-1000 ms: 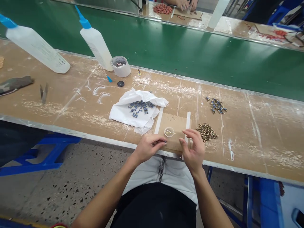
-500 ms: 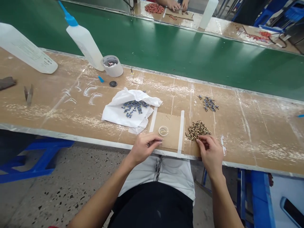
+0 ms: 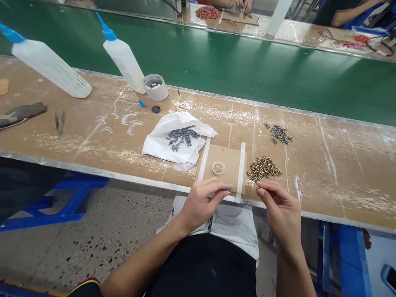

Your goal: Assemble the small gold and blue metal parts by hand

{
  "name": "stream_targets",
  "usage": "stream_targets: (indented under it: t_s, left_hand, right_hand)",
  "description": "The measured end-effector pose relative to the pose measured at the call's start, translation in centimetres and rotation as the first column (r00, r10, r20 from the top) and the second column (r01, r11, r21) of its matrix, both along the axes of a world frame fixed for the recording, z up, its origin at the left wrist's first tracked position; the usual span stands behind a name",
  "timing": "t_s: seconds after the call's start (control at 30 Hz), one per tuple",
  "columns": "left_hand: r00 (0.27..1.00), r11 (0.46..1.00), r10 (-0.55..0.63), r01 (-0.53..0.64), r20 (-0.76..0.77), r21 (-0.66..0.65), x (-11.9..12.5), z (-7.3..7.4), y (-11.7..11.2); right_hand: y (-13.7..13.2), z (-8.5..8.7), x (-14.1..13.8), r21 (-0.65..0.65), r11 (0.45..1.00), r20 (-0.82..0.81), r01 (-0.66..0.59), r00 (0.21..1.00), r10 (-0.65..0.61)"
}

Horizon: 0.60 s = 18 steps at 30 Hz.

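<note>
My left hand [image 3: 208, 202] is closed in a pinch on a small blue piece [image 3: 228, 189] above the front of the cardboard pad [image 3: 227, 161]. My right hand [image 3: 280, 206] also pinches, its fingertips round a tiny gold-brown piece [image 3: 258, 186], partly hidden, just in front of the pile of gold-brown pieces [image 3: 264, 168]. On the pad stands a small clear round dish [image 3: 218, 168] with a thin curved strip across it. Several blue pieces [image 3: 182, 136] lie on crumpled white paper [image 3: 156, 142] to the left. Blue-and-gold pieces [image 3: 281, 135] form a group behind the pile.
Two white bottles with blue nozzles [image 3: 51, 68] [image 3: 123, 62] lean at the back left. Near them are a tape roll [image 3: 156, 87], a black cap [image 3: 156, 109] and tweezers [image 3: 60, 123]. Across the green belt [image 3: 216, 57], another person's hands [image 3: 239, 5] are at work.
My left hand has moved right across the front of the pad, and the blue piece now shows at its fingertips. My right hand has drawn back from the gold-brown pile with a tiny piece.
</note>
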<state>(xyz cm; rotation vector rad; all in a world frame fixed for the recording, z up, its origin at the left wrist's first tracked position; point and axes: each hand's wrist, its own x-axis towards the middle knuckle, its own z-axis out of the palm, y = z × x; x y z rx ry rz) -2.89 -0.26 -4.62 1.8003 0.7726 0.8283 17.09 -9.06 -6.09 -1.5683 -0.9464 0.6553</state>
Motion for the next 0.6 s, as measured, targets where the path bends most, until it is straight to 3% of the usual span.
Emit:
stream_targets:
  t_s: [0.13,0.27,0.6]
  left_hand:
    - [1.000,1.000,-0.028,0.028,0.003,0.000,0.3,0.3,-0.5]
    - [1.000,0.999,0.018,-0.018,-0.020,0.029,0.3,0.3,-0.8]
    - [0.997,0.996,0.029,-0.022,-0.072,0.091,0.5,0.1,-0.8]
  right_hand:
    - [-0.2,1.1,-2.5,-0.059,0.995,-0.201,-0.081,0.977,0.067]
    - [-0.1,1.3,-4.0,-0.084,0.994,-0.328,-0.066,0.944,0.035]
    - [0.1,1.5,-4.9,-0.061,0.991,-0.330,-0.118,0.940,0.092]
